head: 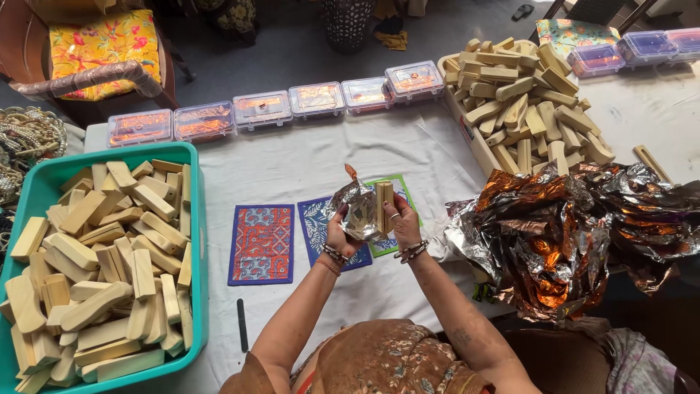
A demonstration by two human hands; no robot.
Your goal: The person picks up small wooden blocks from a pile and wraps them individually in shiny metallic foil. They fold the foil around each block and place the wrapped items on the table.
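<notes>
Clear lidded boxes [262,109] — row, table's far edge

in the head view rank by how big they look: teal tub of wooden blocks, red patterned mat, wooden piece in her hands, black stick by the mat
1. teal tub, though it sits nearer the camera edge
2. red patterned mat
3. wooden piece, partly hidden by foil and the right hand
4. black stick, thinnest, though about as long as the wooden piece

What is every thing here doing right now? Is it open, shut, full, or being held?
Left hand: holding foil sheet.
Right hand: gripping wooden block.
Foil sheet: crumpled, partly wrapped around block.
Wooden block: upright, half covered.
Teal tub: full of blocks.
Clear boxes: lids shut.
Foil pile: crumpled, loose.
</notes>
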